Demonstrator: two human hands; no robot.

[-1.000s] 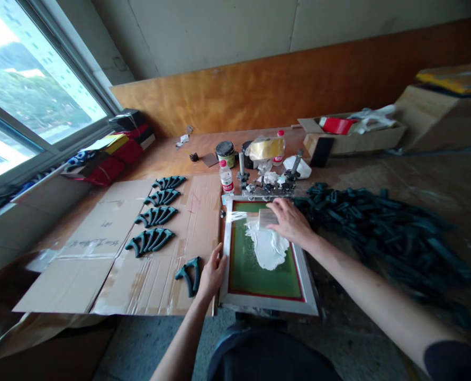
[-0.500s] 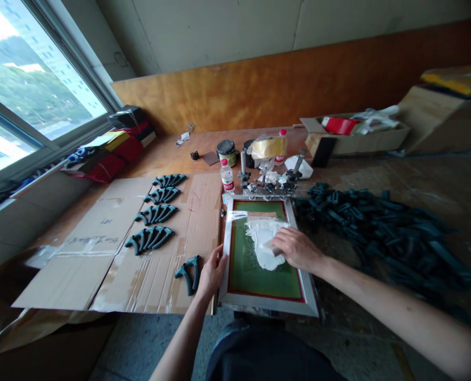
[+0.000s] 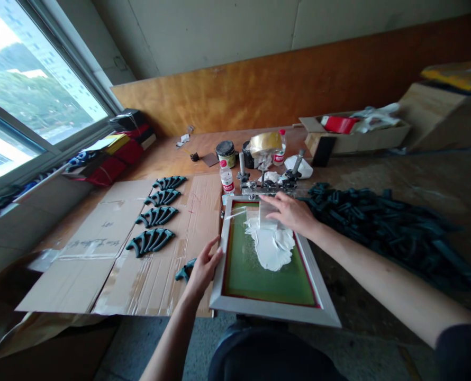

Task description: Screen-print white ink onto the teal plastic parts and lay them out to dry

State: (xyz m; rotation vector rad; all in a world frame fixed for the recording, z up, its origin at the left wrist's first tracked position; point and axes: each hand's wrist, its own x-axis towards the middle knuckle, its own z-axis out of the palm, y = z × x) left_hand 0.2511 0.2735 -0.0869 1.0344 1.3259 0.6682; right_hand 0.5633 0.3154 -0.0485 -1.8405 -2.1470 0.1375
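Observation:
A metal-framed screen (image 3: 277, 314) with a green mesh and red border is hinged to a metal clamp (image 3: 271, 185). White paste (image 3: 273, 251) lies on its mesh. My left hand (image 3: 206, 265) grips the left edge of the frame, fingers partly bent. Near the top of the mesh, my right hand (image 3: 289, 211) holds a pale, flat scraper (image 3: 266, 214), with the index finger stretched along its top. Part of a dark green Y-shaped piece (image 3: 184, 271) shows on the cardboard beside my left hand.
Four rows of dark green pieces (image 3: 151, 242) lie on cardboard (image 3: 198, 211). A heap of similar pieces (image 3: 378, 227) is at the right. Behind stand a bottle (image 3: 226, 179), a jar (image 3: 226, 152) and an open carton (image 3: 362, 140).
The near end of the frame has risen and looks larger, with my left hand at its edge. My right hand has moved away from me, to the far end of the paste.

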